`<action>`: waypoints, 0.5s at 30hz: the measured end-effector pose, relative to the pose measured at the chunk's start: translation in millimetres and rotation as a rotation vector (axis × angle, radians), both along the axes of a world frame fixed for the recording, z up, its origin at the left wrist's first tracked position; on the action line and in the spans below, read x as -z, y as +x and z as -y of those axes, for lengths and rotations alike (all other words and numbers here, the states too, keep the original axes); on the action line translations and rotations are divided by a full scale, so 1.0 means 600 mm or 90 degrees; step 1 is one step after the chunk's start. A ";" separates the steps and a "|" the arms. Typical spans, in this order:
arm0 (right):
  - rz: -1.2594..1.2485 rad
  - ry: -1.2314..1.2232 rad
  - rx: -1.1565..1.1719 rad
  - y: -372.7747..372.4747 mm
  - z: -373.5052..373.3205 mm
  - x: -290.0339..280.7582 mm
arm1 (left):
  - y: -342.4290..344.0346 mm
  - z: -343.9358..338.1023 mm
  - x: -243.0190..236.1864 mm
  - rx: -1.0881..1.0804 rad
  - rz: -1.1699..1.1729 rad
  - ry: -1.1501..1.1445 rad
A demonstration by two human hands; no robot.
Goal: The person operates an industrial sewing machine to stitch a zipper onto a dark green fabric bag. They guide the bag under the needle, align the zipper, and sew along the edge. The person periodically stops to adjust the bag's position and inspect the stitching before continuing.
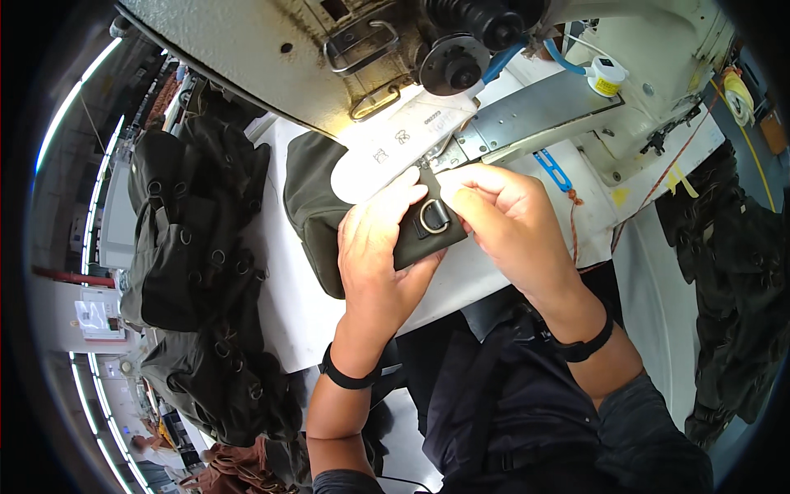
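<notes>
A dark olive-green fabric bag (317, 222) lies on the white table of a sewing machine (527, 123). Sewn to it is a short strap with a metal D-ring (433, 216), lying between my hands. My left hand (374, 243) grips the bag from the left, fingers stretched over the cloth toward the needle area and thumb along the near edge. With thumb and forefinger closed, my right hand (498, 214) pinches the cloth beside the strap's upper end. A pale rounded machine plate (395, 148) covers part of the bag; the needle's tip is hard to make out.
Piled dark bags with metal rings (185, 239) stand along the left side. More dark fabric pieces (736, 305) hang at the right. A blue plastic tool (553, 170) with an orange cord lies right of my right hand. Brown cloth (234, 469) sits lower left.
</notes>
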State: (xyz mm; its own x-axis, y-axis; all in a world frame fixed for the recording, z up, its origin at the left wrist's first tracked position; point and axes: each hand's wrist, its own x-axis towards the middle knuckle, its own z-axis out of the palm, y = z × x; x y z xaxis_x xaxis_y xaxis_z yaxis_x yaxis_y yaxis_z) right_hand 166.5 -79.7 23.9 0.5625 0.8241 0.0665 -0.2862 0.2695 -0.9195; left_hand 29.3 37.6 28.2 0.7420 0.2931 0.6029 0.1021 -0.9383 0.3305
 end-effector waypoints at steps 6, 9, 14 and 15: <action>0.008 0.041 0.026 0.003 -0.013 0.018 | 0.003 -0.005 0.009 -0.002 0.013 -0.038; 0.082 0.003 0.060 0.006 -0.018 0.023 | 0.010 -0.011 0.012 -0.008 0.018 -0.041; 0.160 -0.027 0.047 0.011 -0.001 0.032 | 0.017 -0.009 0.007 -0.017 0.043 0.024; 0.181 -0.032 0.016 0.014 0.004 0.038 | 0.017 -0.005 0.006 -0.028 0.060 0.078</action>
